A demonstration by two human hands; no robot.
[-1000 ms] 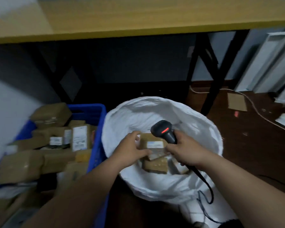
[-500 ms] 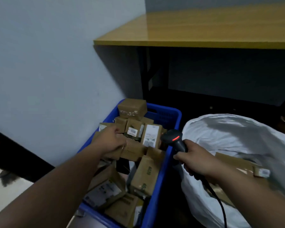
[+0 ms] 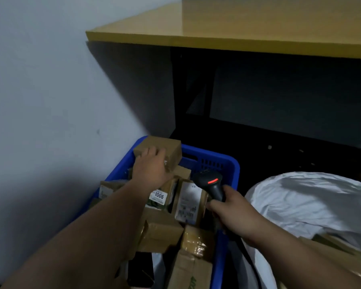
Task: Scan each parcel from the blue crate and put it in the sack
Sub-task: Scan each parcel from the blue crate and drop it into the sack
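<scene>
So the left hand (image 3: 152, 170) is reaching to the far end of the blue crate (image 3: 221, 161), fingers (image 3: 154, 152) curled down over the near face of a plain brown parcel (image 3: 171, 151) that sits on top of the pile at the back corner, right up against the crate's rim by the wall (image 3: 50, 90). Looks like a grip on it, though the box is resting on the pile, not lifted.

The right hand (image 3: 236, 213) has its fingers wrapped around the handle of a black barcode scanner (image 3: 212, 184), with a red light glowing on the scanner's head. The head hangs over the right side of the crate, just beside a parcel with a long white label (image 3: 188, 203) standing upright. Left of that one is another parcel with a sticker reading 1006 (image 3: 159, 197), partly under the left wrist.

The crate is stuffed with brown cardboard parcels lying every which way, some taped, 1 near the bottom edge with green print (image 3: 193, 281) on it.

The white sack (image 3: 304, 203) sits just to the right of the crate, mouth open, and a few parcels (image 3: 329, 245) are visible inside it near the right forearm.

Behind all this there's a yellow-topped surface (image 3: 258, 24) with dark shadow underneath.
</scene>
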